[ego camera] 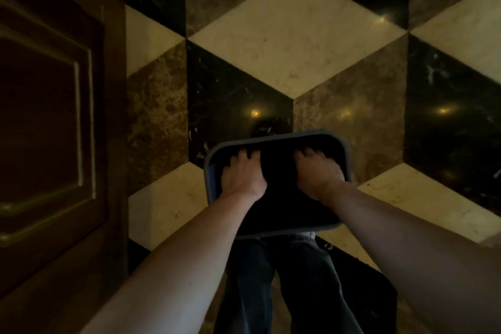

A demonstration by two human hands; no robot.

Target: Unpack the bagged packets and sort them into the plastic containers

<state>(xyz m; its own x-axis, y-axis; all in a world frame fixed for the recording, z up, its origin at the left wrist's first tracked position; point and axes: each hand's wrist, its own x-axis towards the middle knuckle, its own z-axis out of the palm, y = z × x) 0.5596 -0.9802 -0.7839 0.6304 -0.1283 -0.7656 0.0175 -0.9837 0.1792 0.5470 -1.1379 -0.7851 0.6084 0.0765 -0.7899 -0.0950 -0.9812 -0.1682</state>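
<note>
We see both of our hands down inside a dark plastic container (276, 141), held in front of the legs above the patterned marble floor (298, 43). The left hand (242, 176) lies near the container's left wall, the right hand (318, 173) near its right wall, each with fingers curled toward the far rim. Whether they grip the rim or something in the dark interior, we cannot tell. No packets or bag show anywhere.

The container's long axis runs left to right between our hands, slightly tilted, with its right end farther from us. Both hands are equally close to it, so neither has the advantage.

To the left of the left hand stands a wooden panelled door (48, 116), fairly near. Ahead of both hands and to the right of the right hand the floor lies open, so we judge that the freer way to carry the container.
</note>
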